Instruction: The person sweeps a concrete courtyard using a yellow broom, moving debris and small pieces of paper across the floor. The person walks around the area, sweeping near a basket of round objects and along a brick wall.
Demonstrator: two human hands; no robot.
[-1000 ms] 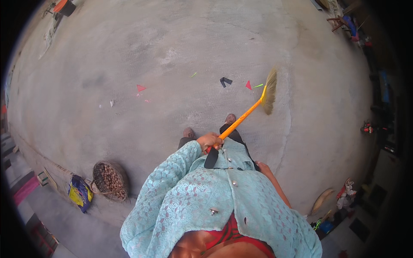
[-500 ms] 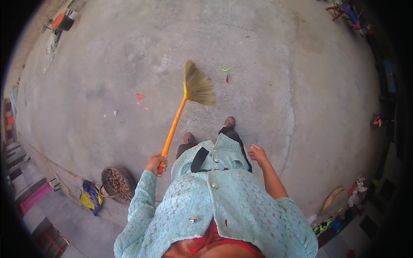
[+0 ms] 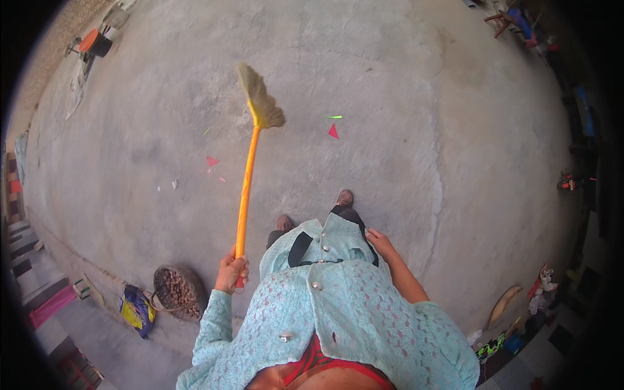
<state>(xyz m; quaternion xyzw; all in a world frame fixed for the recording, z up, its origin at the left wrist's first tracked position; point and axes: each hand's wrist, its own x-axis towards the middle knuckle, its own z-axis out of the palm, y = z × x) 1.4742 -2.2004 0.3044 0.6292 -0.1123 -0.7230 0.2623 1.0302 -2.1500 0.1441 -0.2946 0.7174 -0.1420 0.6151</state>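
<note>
My left hand (image 3: 231, 272) is wrapped round the lower end of the orange handle of a broom (image 3: 244, 195). Its fan of pale bristles points away from me, a little left of the middle, tilted over the concrete floor. To the right of the bristles lie a bright green scrap (image 3: 333, 117) and a red triangular scrap (image 3: 333, 131). Left of the handle there are a pinkish-red scrap (image 3: 212, 161), a thin green sliver (image 3: 207, 130) and a whitish scrap (image 3: 174, 184). My right hand (image 3: 380, 242) hangs beside my right thigh with loosely extended fingers, holding nothing.
A basket of round brown things (image 3: 179, 292) stands at the lower left, beside a blue and yellow bag (image 3: 137, 311). An orange and black bucket (image 3: 95, 43) is at the far left. Various items line the right edge, among them a curved tan piece (image 3: 504, 305). My shoes (image 3: 345, 198) are just ahead.
The broom head has swung left and farther away from the green and red scraps, which now lie slightly differently. My right hand has drawn in against my thigh.
</note>
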